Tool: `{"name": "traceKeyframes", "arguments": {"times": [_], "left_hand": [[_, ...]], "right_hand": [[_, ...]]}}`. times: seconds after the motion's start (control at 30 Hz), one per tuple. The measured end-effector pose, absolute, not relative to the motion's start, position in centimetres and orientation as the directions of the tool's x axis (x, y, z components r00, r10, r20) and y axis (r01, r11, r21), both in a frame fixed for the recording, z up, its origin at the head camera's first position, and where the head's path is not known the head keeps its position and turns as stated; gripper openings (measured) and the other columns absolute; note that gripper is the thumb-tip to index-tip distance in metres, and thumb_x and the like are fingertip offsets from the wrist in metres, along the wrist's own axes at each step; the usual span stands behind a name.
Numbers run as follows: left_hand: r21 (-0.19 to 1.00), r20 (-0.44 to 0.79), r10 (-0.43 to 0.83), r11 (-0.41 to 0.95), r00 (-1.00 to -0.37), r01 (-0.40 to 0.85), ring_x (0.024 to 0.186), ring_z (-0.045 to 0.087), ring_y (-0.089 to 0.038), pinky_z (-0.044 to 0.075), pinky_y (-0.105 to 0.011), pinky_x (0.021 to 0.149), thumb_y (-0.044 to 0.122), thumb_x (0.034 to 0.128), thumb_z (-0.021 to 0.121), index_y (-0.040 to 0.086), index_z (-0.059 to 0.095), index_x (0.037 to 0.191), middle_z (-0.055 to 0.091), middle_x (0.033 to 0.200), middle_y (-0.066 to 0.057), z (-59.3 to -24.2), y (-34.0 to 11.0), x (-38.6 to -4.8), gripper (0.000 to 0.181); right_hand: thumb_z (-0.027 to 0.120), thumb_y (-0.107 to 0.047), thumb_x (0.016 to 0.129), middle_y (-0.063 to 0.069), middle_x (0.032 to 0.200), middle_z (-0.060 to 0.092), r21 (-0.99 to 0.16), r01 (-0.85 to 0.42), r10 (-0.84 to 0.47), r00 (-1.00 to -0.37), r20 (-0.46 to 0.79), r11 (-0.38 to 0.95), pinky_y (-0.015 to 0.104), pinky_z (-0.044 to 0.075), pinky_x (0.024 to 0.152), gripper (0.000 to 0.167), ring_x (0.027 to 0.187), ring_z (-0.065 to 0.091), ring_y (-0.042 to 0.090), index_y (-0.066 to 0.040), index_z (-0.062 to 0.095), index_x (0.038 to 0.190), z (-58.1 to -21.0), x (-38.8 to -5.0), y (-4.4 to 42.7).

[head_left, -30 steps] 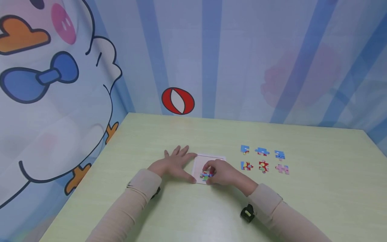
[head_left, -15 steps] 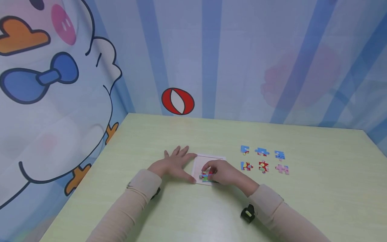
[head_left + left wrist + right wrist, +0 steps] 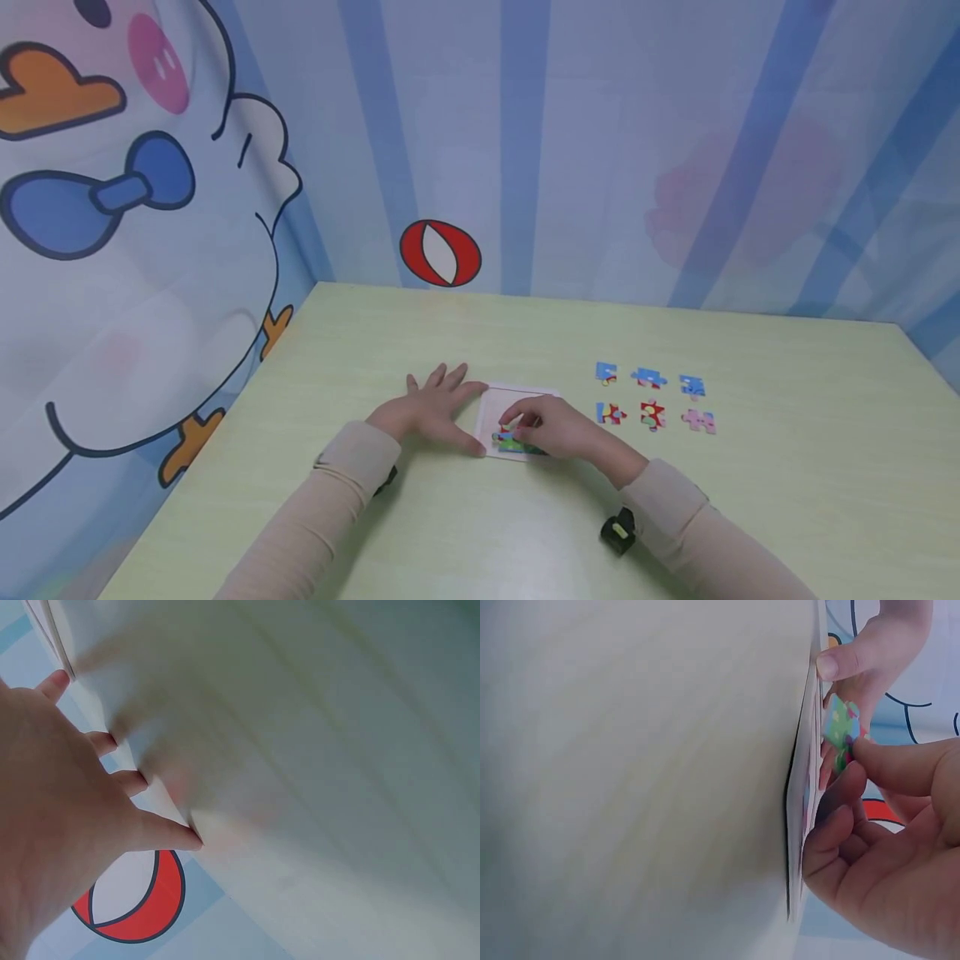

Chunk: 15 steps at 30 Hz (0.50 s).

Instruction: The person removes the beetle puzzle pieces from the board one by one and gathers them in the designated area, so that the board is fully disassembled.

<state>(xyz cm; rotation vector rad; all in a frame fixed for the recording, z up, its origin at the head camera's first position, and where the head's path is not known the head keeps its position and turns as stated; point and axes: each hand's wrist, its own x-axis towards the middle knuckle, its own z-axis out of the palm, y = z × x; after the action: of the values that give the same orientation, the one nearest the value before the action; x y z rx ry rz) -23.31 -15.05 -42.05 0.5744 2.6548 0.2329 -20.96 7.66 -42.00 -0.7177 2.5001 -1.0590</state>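
Observation:
A white puzzle tray [image 3: 495, 404] lies flat before the person. The left hand [image 3: 431, 415] is spread at its left side, with thumb and forefinger touching the edge. In the left wrist view the left hand [image 3: 67, 780] shows its fingers straight, with fingertips on the table. Over the tray's lower part, the right hand [image 3: 558, 427] pinches a jigsaw piece between thumb and forefinger. This jigsaw piece [image 3: 840, 724], green and blue, looks tilted in the right wrist view, its lower part hidden behind the fingertips. Whether other pieces lie under the right hand cannot be made out.
Several loose jigsaw pieces lie in two rows right of the tray, among them a red one [image 3: 652, 414] and a pink one [image 3: 699, 421]. A striped blue curtain [image 3: 600, 167] hangs behind the pale table [image 3: 450, 517].
The right hand has shifted and turned slightly at the tray's lower part, and more of the green picture shows beneath its fingers. The left hand has stayed at the tray's edge.

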Motion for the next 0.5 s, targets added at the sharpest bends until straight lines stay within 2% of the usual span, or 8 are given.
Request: {"name": "traceKeyframes", "arguments": {"times": [0.3,0.5], "left_hand": [[0.244,-0.363,0.424,0.903,-0.83,0.354,0.147,-0.004,-0.04,0.002,-0.076,0.104,0.067,0.0745,0.066,0.031,0.025,0.152,0.004,0.163,-0.008,-42.1,-15.0,-23.3,0.095],[0.239,-0.363,0.423,0.903,-0.83,0.356,0.147,-0.003,-0.04,0.002,-0.076,0.104,0.067,0.0743,0.066,0.031,0.025,0.152,0.004,0.163,-0.008,-42.2,-15.0,-23.4,0.095]], "right_hand": [[0.06,-0.004,0.092,0.0,0.084,0.064,-0.76,-0.36,-0.608,-0.792,-0.058,0.541,0.026,0.046,0.067,0.019,0.074,0.054,0.012,-0.007,0.069,0.109,-41.4,-20.9,8.7],[0.062,-0.004,0.092,0.0,0.083,0.061,-0.776,-0.352,-0.599,-0.8,-0.041,0.523,0.027,0.046,0.064,0.019,0.072,0.053,0.014,-0.006,0.07,0.109,-40.5,-20.2,9.9]]}}
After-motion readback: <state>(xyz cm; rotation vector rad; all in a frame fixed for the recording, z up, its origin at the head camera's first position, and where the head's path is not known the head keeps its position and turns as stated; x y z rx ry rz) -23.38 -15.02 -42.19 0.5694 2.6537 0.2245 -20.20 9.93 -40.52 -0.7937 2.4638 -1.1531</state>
